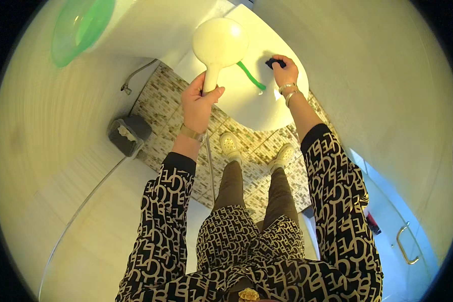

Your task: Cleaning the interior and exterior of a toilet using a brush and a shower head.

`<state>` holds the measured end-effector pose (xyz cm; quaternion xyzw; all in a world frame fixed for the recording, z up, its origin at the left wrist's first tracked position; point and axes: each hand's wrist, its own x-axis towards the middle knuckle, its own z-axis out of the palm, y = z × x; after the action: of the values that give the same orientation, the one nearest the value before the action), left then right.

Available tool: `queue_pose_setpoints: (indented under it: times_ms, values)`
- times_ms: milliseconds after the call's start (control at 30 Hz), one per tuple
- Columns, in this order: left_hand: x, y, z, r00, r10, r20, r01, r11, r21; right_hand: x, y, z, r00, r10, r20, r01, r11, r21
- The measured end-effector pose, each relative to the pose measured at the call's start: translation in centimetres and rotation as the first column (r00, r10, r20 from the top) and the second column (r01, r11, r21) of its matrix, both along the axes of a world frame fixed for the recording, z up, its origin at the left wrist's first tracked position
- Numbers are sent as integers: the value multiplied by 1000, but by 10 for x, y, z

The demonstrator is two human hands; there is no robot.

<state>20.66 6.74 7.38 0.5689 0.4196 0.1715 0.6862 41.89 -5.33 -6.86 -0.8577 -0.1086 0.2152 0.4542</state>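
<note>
Upright in my left hand (202, 96) is a white, round-headed object with a handle (220, 43); its kind I cannot tell, as only its rounded side shows. The fingers wrap the lower end of the handle. My right hand (286, 71) pinches a small dark crumpled thing (276, 63), perhaps a cloth, above the right part of a white rounded surface (249, 109), which looks like a closed toilet lid. Between the two hands a green strip (251, 76) lies on that surface, its upper end hidden behind the round head.
A green translucent basin (81, 32) is at the upper left. A grey waste bin (129, 134) stands by the left wall, below a hose with a metal fitting (126, 88). A glass door with a metal handle (402, 243) is at the lower right. The floor (166, 94) is patterned tile.
</note>
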Motion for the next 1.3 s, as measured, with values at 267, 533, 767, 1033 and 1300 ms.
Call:
queue_pose_setpoints:
  times_ms: [267,533,767,1033,1300]
  values:
    - [-21,-4,-28,1000,-15,5,15,999,-43,7,-13,24,993,47,111,-37,996,-87]
    - [-29,-11,-22,998,-13,55,16,998,-53,24,74,129,654,305,692,-465,884,51]
    - [-45,-16,-16,998,11,60,-5,994,-113,26,166,213,215,713,667,-616,629,-474]
    - [-90,-21,-34,985,162,59,-148,971,-188,27,200,217,221,947,234,-557,319,-766]
    - [-141,0,-37,981,189,38,-178,964,-198,16,215,201,299,896,329,-570,444,-692]
